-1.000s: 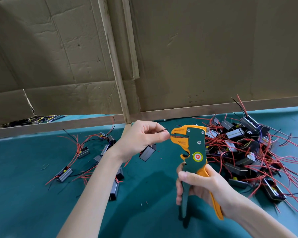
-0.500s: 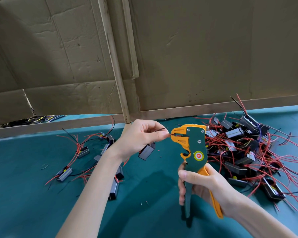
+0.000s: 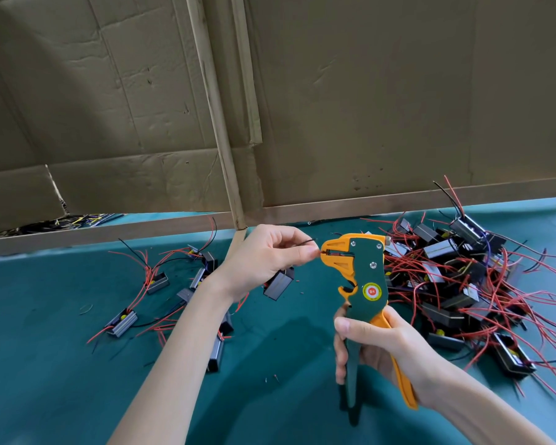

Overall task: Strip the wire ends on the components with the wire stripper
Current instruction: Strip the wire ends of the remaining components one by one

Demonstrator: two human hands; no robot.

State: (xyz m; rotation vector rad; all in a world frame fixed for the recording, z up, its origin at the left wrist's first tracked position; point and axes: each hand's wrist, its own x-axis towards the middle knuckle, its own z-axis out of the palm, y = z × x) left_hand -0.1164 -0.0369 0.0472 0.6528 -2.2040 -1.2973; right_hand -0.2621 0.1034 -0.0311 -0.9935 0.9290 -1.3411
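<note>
left hand (image 3: 267,258) pinching black wire (image 3: 305,241), right hand (image 3: 376,345) gripping wire stripper (image 3: 363,277) handles

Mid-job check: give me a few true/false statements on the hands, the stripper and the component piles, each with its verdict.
1. The right hand grips the wire stripper by its handles. True.
2. The wire stripper lies flat on the table. False: it is held upright above the table.
3. The left hand pinches a wire at the stripper's orange head. True.
4. Most of the components are heaped on the person's left. False: the larger pile sits on the right; a smaller group lies on the left.
5. Cardboard stands behind the table. True.
</note>
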